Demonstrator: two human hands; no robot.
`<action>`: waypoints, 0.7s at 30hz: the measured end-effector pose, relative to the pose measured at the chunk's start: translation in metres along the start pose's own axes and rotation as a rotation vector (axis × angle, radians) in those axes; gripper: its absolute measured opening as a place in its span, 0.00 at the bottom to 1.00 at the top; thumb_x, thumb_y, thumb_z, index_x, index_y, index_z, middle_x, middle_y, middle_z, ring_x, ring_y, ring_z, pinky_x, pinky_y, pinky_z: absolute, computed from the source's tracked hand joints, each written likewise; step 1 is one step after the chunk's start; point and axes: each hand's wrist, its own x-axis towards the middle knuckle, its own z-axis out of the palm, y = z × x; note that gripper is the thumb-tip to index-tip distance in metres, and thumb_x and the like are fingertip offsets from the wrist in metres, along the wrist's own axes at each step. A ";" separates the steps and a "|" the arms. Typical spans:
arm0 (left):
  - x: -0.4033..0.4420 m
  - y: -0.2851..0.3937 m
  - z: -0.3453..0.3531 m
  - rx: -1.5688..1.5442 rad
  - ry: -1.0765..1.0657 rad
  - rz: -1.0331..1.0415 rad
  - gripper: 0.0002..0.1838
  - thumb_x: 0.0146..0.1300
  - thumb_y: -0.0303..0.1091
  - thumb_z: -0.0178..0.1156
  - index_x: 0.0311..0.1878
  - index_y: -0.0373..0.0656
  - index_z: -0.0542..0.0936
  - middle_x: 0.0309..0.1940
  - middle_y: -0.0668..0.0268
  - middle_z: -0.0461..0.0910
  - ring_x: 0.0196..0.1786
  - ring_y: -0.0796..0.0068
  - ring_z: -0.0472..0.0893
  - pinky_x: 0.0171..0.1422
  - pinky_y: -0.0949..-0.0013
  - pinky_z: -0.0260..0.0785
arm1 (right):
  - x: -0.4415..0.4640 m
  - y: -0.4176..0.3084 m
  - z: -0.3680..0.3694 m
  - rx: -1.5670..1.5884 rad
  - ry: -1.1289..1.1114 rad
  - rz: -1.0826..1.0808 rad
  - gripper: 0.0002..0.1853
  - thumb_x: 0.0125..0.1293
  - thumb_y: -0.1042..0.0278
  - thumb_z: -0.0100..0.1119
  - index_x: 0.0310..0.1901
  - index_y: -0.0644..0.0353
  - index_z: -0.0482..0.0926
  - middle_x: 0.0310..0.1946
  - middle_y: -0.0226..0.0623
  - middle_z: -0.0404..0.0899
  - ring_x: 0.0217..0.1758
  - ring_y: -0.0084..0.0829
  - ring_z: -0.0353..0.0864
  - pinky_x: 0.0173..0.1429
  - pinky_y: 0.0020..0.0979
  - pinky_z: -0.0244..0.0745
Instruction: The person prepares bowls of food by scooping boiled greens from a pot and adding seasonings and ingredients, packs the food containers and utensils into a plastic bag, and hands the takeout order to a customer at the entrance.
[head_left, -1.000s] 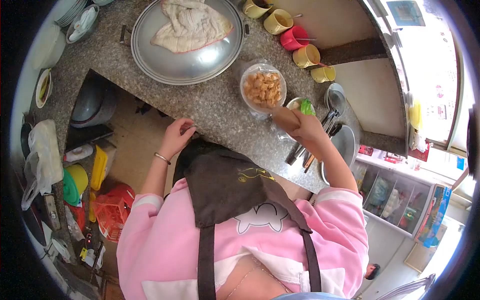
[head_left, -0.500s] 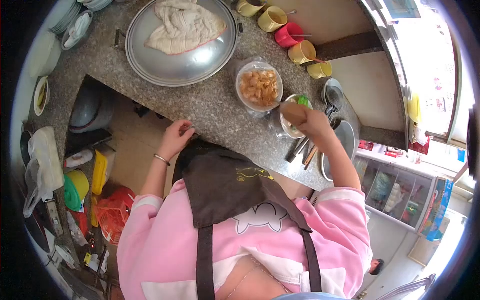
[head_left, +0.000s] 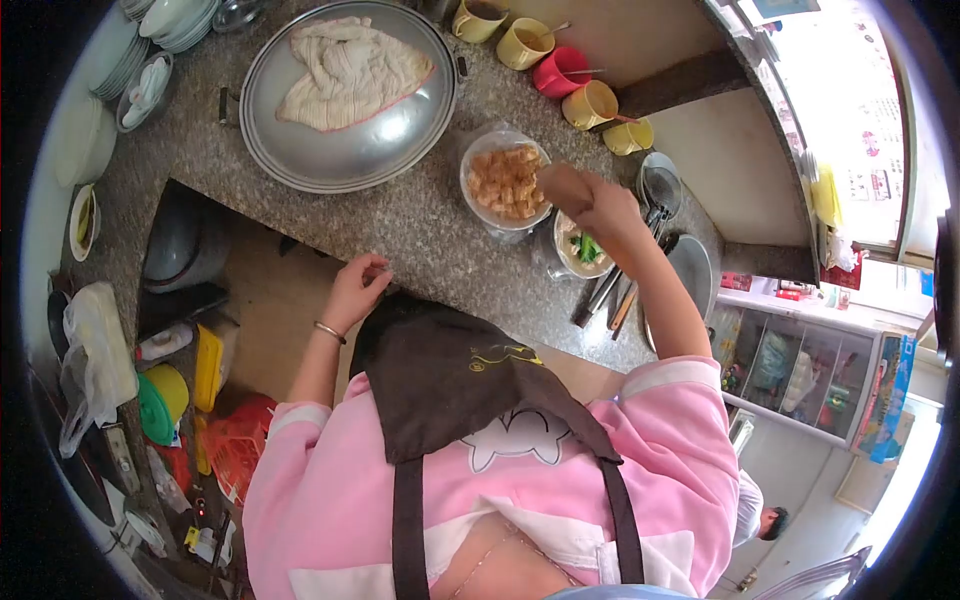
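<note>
My right hand (head_left: 608,212) is closed round a brown object (head_left: 566,190), blurred, that reaches over the rim of a plastic-lined bowl of orange-brown chunks (head_left: 507,182). Just below that hand sits a smaller bowl (head_left: 582,247) with pale food and green leaves, in a clear bag. My left hand (head_left: 358,286) rests near the counter's front edge, fingers curled; whether something small lies between them is too small to tell. A large round metal lid (head_left: 350,150) with a striped cloth (head_left: 350,72) on it stands farther back.
Yellow and red cups (head_left: 562,72) with spoons line the back. Right of the bowls lie dark-handled utensils (head_left: 600,297), a strainer (head_left: 660,183) and a metal tray (head_left: 692,270). Stacked bowls (head_left: 85,140) stand at the left. Another person (head_left: 757,515) is at the lower right.
My right hand with the brown object moved from the bowl of chunks to over the smaller bowl, then back toward the chunks. The view has shifted slightly. My left hand stays near the edge.
</note>
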 end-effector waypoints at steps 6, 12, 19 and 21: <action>0.008 0.005 0.002 0.025 -0.070 -0.055 0.14 0.59 0.36 0.62 0.44 0.37 0.77 0.35 0.62 0.79 0.38 0.72 0.79 0.45 0.70 0.72 | -0.034 0.011 0.021 0.235 0.058 -0.029 0.47 0.40 0.56 0.69 0.66 0.43 0.59 0.41 0.54 0.79 0.43 0.54 0.78 0.49 0.44 0.73; 0.053 -0.004 0.013 0.005 -0.123 0.033 0.16 0.59 0.37 0.62 0.45 0.38 0.77 0.40 0.62 0.80 0.43 0.71 0.79 0.50 0.68 0.71 | -0.078 0.015 0.010 0.752 0.317 0.025 0.45 0.46 0.64 0.69 0.67 0.52 0.57 0.54 0.51 0.73 0.60 0.48 0.72 0.62 0.38 0.66; 0.151 -0.015 0.056 -0.426 -0.226 -0.355 0.36 0.58 0.43 0.62 0.67 0.42 0.59 0.64 0.58 0.63 0.62 0.62 0.67 0.62 0.54 0.62 | -0.071 0.061 -0.147 1.070 1.259 -0.229 0.41 0.49 0.67 0.70 0.63 0.64 0.58 0.56 0.44 0.70 0.60 0.36 0.69 0.63 0.36 0.64; 0.171 -0.003 0.073 -0.499 -0.157 -0.314 0.39 0.59 0.46 0.61 0.69 0.43 0.55 0.63 0.59 0.62 0.62 0.61 0.66 0.63 0.52 0.59 | -0.050 0.084 -0.209 0.918 1.537 -0.196 0.39 0.50 0.67 0.69 0.62 0.65 0.59 0.55 0.45 0.70 0.59 0.36 0.70 0.62 0.36 0.65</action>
